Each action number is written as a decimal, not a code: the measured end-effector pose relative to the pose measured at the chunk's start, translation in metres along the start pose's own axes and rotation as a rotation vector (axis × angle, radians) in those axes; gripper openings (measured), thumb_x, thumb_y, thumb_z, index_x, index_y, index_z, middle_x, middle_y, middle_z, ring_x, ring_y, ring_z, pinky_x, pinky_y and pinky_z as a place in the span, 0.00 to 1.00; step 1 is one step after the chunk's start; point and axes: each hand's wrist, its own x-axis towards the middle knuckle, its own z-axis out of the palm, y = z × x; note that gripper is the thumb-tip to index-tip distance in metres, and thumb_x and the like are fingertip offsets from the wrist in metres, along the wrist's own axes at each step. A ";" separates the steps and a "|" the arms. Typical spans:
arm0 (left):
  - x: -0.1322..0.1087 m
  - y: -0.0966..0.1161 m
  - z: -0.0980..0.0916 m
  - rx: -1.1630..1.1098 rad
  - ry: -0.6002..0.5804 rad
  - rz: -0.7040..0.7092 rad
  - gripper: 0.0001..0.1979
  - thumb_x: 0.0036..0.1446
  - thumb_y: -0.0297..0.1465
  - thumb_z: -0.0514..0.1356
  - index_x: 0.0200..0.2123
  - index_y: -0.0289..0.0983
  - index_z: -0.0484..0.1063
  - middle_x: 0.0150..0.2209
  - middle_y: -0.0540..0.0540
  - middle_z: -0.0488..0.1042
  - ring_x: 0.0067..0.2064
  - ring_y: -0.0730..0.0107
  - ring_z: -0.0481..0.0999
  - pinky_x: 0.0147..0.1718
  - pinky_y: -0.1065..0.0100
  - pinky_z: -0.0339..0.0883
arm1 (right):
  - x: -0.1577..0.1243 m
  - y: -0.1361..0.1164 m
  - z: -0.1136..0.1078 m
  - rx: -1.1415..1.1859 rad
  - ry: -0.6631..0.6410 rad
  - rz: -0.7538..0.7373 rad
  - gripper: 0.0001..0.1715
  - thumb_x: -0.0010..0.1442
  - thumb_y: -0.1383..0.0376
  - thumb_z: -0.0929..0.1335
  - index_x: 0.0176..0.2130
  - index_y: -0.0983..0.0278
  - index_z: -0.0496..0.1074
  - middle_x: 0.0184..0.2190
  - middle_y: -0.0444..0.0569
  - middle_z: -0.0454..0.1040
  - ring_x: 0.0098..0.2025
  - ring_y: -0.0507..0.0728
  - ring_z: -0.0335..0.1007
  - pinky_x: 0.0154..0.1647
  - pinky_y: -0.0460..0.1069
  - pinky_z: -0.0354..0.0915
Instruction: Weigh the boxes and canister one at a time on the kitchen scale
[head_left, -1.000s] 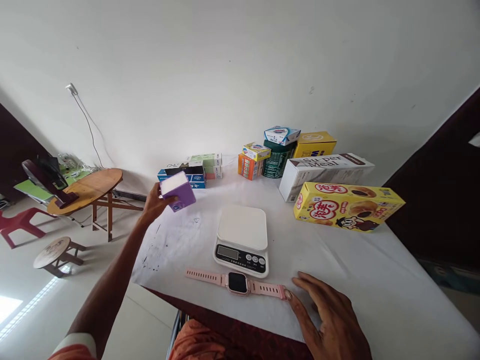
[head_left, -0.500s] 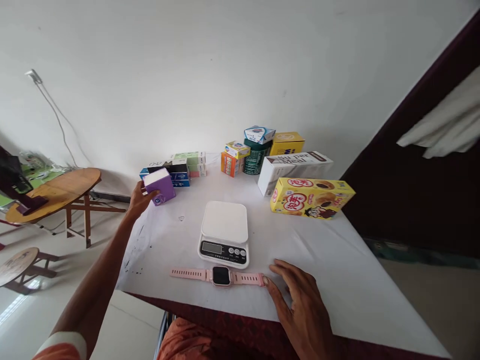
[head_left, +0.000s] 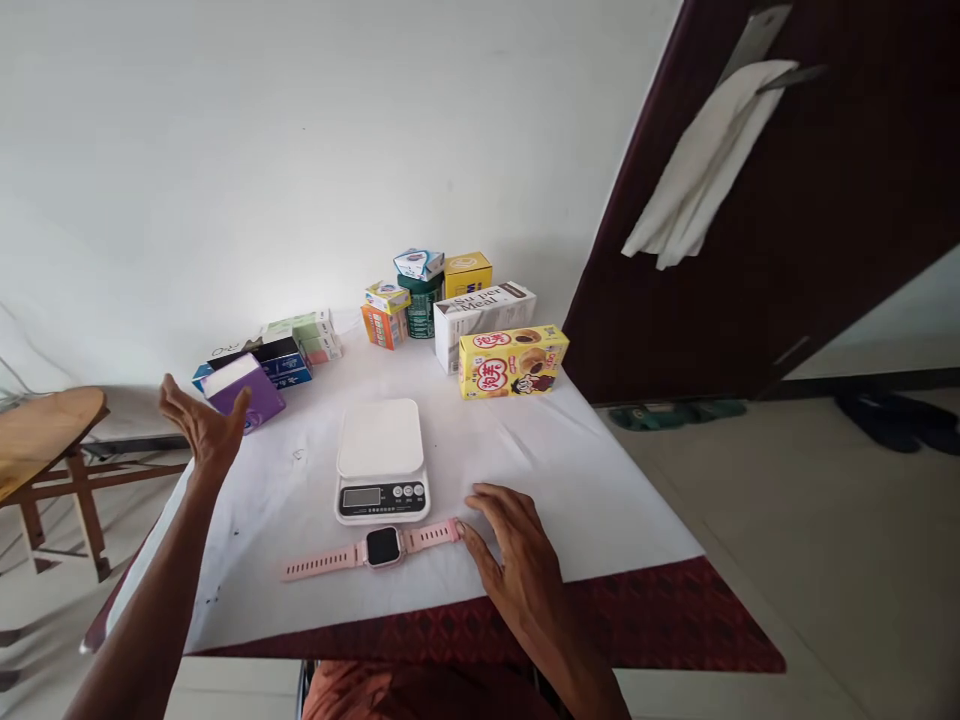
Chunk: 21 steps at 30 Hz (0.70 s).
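My left hand [head_left: 204, 420] is raised at the table's left side, fingers spread, in front of a purple box [head_left: 251, 393] with a white top. It holds nothing. My right hand [head_left: 511, 540] rests near the front edge with fingers apart, its thumb at the buckle end of a pink smartwatch [head_left: 384, 546]. The watch lies stretched out flat, its dark screen facing up. Just behind it stands a white digital kitchen scale [head_left: 381, 440] with a bare platform and a blank display.
Behind the purple box are blue-black [head_left: 289, 360] and green-pink boxes [head_left: 321, 335]. A yellow snack box [head_left: 514, 362], a white "Super Meal" box [head_left: 480, 315], a green canister [head_left: 421, 305] and small cartons stand at the back. A wooden table [head_left: 60, 430] is left; a dark door [head_left: 720, 300] is right.
My left hand has let go of the purple box and opened beside it. The view has turned right, showing more of the door. My right hand stays by the watch strap.
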 end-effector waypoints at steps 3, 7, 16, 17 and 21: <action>0.002 0.051 0.007 -0.009 0.123 0.176 0.50 0.54 0.46 0.68 0.71 0.40 0.44 0.71 0.34 0.47 0.72 0.35 0.47 0.69 0.38 0.45 | 0.000 -0.002 -0.001 0.006 -0.003 0.020 0.10 0.71 0.62 0.65 0.49 0.60 0.73 0.48 0.55 0.77 0.52 0.63 0.74 0.51 0.60 0.75; 0.010 0.124 0.041 -0.082 -0.097 0.398 0.37 0.57 0.43 0.66 0.65 0.37 0.59 0.63 0.33 0.62 0.65 0.40 0.61 0.64 0.42 0.57 | 0.000 -0.002 0.000 0.010 0.008 0.027 0.09 0.70 0.63 0.65 0.49 0.61 0.73 0.48 0.55 0.77 0.52 0.64 0.73 0.51 0.61 0.75; 0.001 0.242 0.157 -0.214 -0.678 0.713 0.37 0.58 0.51 0.65 0.63 0.36 0.64 0.56 0.34 0.68 0.58 0.47 0.69 0.57 0.48 0.65 | 0.001 -0.004 -0.007 0.050 0.010 0.031 0.08 0.69 0.68 0.66 0.48 0.62 0.72 0.49 0.55 0.76 0.52 0.62 0.72 0.51 0.58 0.75; -0.002 0.249 0.167 -0.214 -0.687 0.723 0.38 0.57 0.53 0.65 0.62 0.37 0.64 0.57 0.34 0.67 0.58 0.46 0.68 0.57 0.47 0.65 | 0.001 -0.004 -0.008 0.062 0.010 0.031 0.08 0.69 0.68 0.66 0.48 0.62 0.71 0.48 0.55 0.76 0.52 0.62 0.72 0.51 0.58 0.75; -0.015 0.265 0.187 -0.145 -0.557 0.759 0.42 0.52 0.60 0.65 0.60 0.39 0.66 0.60 0.32 0.64 0.60 0.41 0.64 0.58 0.43 0.60 | 0.002 -0.005 -0.010 0.106 0.013 0.032 0.09 0.68 0.69 0.66 0.48 0.63 0.71 0.48 0.55 0.76 0.52 0.62 0.72 0.52 0.58 0.74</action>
